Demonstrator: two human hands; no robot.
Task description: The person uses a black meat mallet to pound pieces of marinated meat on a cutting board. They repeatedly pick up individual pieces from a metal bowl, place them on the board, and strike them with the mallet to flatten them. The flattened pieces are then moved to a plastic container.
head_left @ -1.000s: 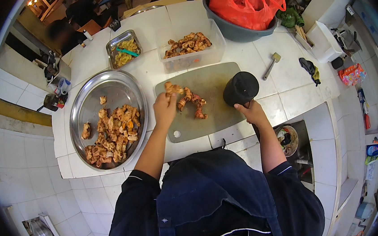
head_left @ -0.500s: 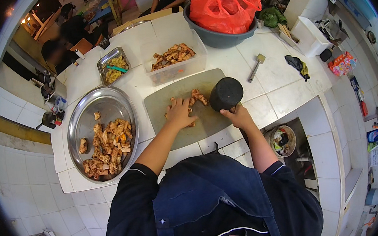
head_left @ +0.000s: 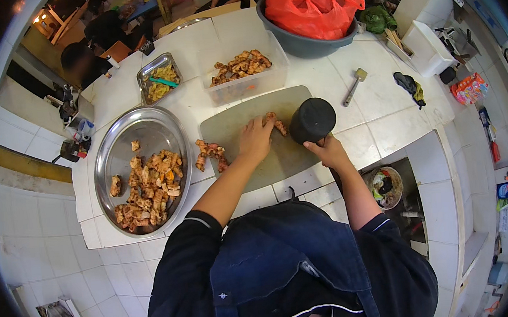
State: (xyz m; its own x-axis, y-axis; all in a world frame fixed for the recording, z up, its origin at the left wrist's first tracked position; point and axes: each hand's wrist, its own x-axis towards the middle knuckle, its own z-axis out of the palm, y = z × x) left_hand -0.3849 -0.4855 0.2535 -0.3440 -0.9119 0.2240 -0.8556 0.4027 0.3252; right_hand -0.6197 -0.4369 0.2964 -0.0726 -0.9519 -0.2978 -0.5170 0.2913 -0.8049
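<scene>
On the grey-green cutting board (head_left: 261,173), my left hand (head_left: 256,140) has its fingers closed at one end of a knobbly, ginger-like root piece (head_left: 279,125). My right hand (head_left: 329,152) grips a dark, round-topped cylinder (head_left: 313,119) by its near side; the exact grip is partly hidden. That cylinder stands over the board's right part, close to the root piece. Other branched root pieces (head_left: 210,152) lie off the board's left edge, on the white tiles. Left of these, a round metal tray (head_left: 104,153) holds many chopped chunks of root.
Behind the board is a clear plastic box (head_left: 242,91) of roots, beside a small metal pan (head_left: 177,91) of yellowish pieces. A grey basin (head_left: 311,48) with a red bag stands at the back. A mallet (head_left: 354,86) lies to the right. People sit beyond the counter.
Several root pieces have moved left off the board onto the tiles. My left hand now rests at the single piece near the cylinder. The whole view has shifted slightly.
</scene>
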